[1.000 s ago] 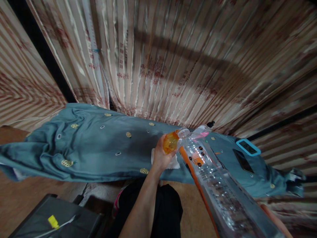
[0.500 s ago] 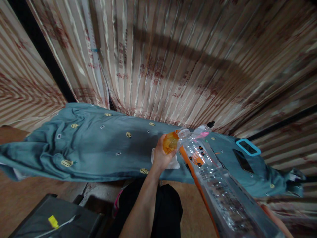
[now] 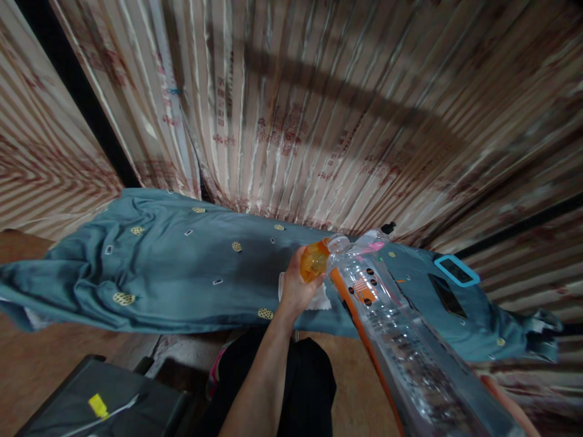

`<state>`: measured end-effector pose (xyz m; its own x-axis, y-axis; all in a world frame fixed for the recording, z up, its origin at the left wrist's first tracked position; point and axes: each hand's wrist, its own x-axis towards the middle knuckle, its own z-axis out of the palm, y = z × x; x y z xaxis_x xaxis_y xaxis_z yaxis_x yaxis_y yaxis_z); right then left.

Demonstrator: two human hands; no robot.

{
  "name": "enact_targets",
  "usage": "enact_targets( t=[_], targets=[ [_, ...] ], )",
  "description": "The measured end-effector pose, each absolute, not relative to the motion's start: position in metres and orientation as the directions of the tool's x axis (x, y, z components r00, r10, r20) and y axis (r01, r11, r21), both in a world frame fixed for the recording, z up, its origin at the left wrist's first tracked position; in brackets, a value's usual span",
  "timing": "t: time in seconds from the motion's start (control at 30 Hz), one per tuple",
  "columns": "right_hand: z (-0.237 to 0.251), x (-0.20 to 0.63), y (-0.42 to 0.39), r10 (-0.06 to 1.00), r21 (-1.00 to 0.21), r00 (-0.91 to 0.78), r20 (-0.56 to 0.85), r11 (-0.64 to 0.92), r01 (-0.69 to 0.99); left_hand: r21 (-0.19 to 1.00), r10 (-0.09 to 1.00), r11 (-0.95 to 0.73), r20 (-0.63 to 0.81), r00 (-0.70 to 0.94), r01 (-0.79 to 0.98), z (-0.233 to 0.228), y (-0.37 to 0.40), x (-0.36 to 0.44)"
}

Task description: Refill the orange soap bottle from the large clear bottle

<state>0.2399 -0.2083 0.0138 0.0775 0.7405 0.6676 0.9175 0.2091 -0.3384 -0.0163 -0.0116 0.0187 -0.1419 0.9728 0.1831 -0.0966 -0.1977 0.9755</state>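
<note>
Head view: the large clear bottle (image 3: 410, 346) is tilted above the cloth-covered table (image 3: 177, 267), its neck pointing away from the person. The left hand (image 3: 298, 291) is wrapped around a small amber container (image 3: 313, 262) at the bottle's mouth. The right hand (image 3: 507, 403), mostly hidden, holds the bottle near its base. A white tissue (image 3: 321, 299) lies left of the bottle; a dark phone (image 3: 447, 295) and a blue-framed device (image 3: 456, 271) lie right of it.

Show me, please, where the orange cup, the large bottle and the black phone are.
Orange cup (image 3: 313, 262): head view, on its side wall.
Large bottle (image 3: 409, 347): head view, on the middle of its clear body.
Black phone (image 3: 447, 295): head view, on its dark flat face.
</note>
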Motion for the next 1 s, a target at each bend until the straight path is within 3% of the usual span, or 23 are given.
enact_targets(
  t=[0.23,0.53,1.0],
  targets=[
    [0.003,0.286,-0.194,0.76,-0.273,-0.006,0.65,0.24,0.932,0.978,0.972,-0.196,0.185,-0.142,-0.067,0.021,-0.012,-0.017],
    [0.002,0.279,-0.194,0.721,-0.269,0.001,0.693,0.258,0.928,0.975,0.973,-0.197,0.181,-0.14,-0.104,0.022,-0.013,-0.018],
    [0.009,0.247,-0.209,0.751,-0.373,0.125,0.648,0.17,0.912,0.972,0.972,-0.2,0.182,-0.147,-0.12,0.022,-0.012,-0.017]
  ],
)
